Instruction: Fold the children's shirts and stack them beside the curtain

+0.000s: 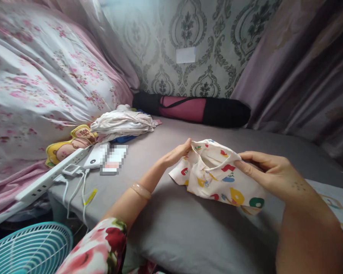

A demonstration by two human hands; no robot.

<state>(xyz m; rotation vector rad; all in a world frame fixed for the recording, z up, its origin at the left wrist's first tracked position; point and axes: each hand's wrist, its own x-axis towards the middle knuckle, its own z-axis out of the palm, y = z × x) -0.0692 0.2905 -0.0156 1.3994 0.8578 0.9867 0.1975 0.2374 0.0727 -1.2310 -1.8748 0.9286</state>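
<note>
A small white shirt [217,179] with colourful printed shapes hangs between my hands, just above the grey sheet. Its neck opening faces up and toward me. At the left side of the collar, my left hand [180,152] pinches the fabric, with some of its fingers hidden by the cloth. My right hand [270,173] grips the other side of the collar between thumb and fingers. The shirt's lower part droops, and its hem is partly folded under on the right.
Crumpled clothes [125,123] lie at the back left, near a power strip [51,179], a white device [95,158] and yellow cartoon cushions [71,146]. A long black and maroon bag [185,108] lies along the wall. A blue fan [31,247] stands at lower left; a printed white cloth [334,201] is at right.
</note>
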